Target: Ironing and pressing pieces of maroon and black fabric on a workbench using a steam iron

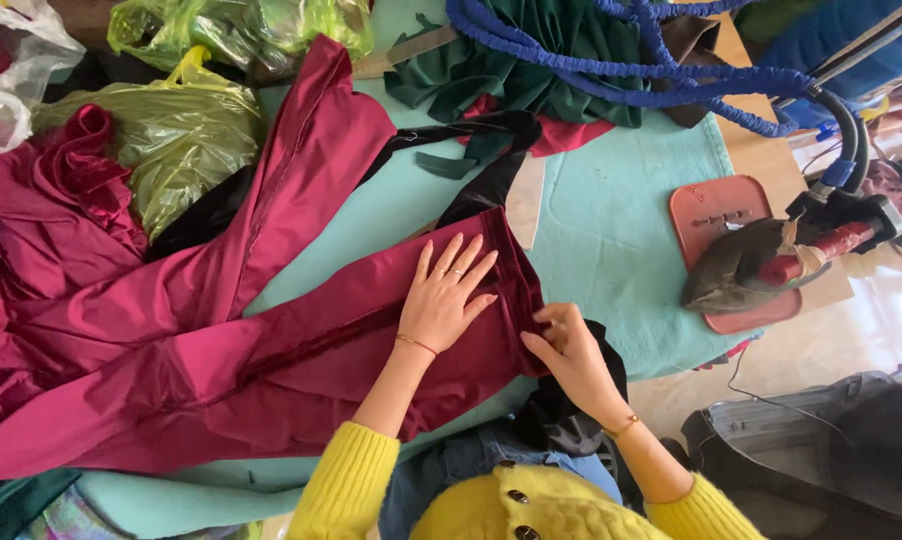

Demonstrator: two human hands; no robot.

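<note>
Maroon satin garment [271,330] lies spread across teal-covered tabletop [611,230], hem end toward centre. Left hand [446,295] flat on fabric, fingers spread, pressing down near hem. Right hand [569,352] pinches hem edge between thumb and fingertips, black cloth [571,420] just beneath. Iron [771,262] rests on red pad [716,210], well apart to right. Green plastic bags [186,130] at upper left.
</note>
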